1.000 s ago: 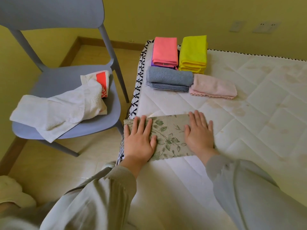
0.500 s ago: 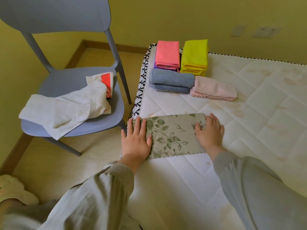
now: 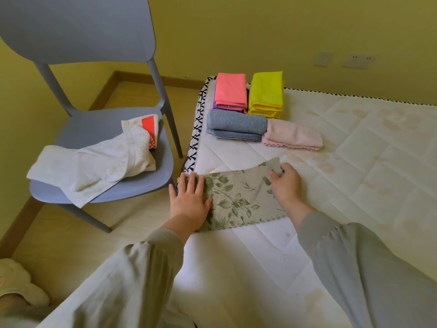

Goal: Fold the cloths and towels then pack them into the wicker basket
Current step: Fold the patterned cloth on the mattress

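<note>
Beige cloth printed with green leaves [image 3: 236, 197] lies as a long strip across the near left corner of the white quilted mattress [image 3: 354, 174]. The left hand [image 3: 189, 202] rests flat on its nine-o'clock end, fingers [image 3: 192, 183] straight and slightly spread. The right hand [image 3: 287, 185], at the three-o'clock end, has curled fingers pinching that edge, whose far corner is raised.

The step in hand looks like folding this end over toward nine o'clock. Done well, the left palm pins its end while the right carries the edge low, lays it square on the opposite edge, then smooths the crease.

At twelve o'clock sit a folded pink cloth [image 3: 230, 89], yellow cloth [image 3: 267, 91], grey-blue towel [image 3: 236, 123] and pale pink towel [image 3: 293, 134]. At ten o'clock a white towel [image 3: 94, 164] lies loose on a grey plastic chair [image 3: 94, 119]. No wicker basket shows.
</note>
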### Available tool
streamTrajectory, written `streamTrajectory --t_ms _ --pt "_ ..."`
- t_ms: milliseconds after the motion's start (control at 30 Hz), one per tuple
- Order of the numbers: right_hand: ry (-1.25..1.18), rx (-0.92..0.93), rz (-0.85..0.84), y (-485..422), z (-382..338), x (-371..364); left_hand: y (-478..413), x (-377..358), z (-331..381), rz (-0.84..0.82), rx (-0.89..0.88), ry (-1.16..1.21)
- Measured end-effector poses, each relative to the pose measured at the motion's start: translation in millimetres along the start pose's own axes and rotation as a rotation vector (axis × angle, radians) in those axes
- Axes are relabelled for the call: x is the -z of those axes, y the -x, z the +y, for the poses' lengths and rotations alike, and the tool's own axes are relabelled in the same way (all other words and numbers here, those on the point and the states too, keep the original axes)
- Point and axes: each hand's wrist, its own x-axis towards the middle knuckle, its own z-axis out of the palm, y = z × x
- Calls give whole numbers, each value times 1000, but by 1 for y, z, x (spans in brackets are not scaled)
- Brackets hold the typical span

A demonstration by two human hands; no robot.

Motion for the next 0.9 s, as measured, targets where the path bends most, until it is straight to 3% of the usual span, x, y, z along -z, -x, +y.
streamTrajectory --t_ms 100,267,333,467,700,900 --pt "-130 104 -47 16 -30 5 -5 25 2 10 -8 212" --pt "-237 241 -229 26 -97 24 -8 99 11 -140 8 1161" --pt "-252 291 -296 31 -121 34 -3 129 15 -164 -22 1315" --pt "-225 390 -403 44 -158 49 4 168 14 -146 -77 1369" --pt "-216 500 -386 59 -191 70 26 202 7 -24 -218 1421" --pt "9 584 -414 64 -206 91 39 224 6 324 -158 1073"
